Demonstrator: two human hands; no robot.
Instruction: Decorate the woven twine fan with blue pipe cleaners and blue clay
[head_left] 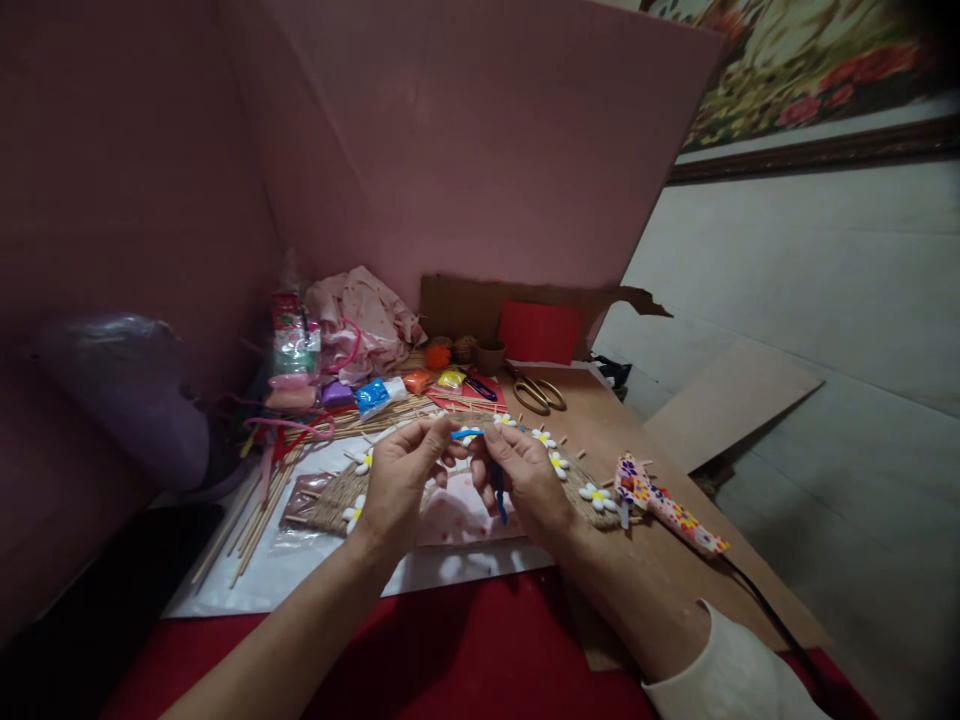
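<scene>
A thin blue strip is stretched between my hands, and a darker blue end of it hangs below my right fingers. My left hand pinches one end between thumb and fingers. At the other end my right hand has its thumb and forefinger closed on it. Whether the strip is clay or cord I cannot tell. Under and behind my hands lies an arched, twine-wound piece with short sticks poking from its edge. White flowers with yellow centres sit along it. Pale pink spotted fabric shows inside the arch, partly hidden by my hands.
Thin wooden sticks lie at left on a white sheet. Behind are blue packets, a purple packet, gold-handled scissors and a small pot. A flower-patterned glue gun with a black cord rests at right.
</scene>
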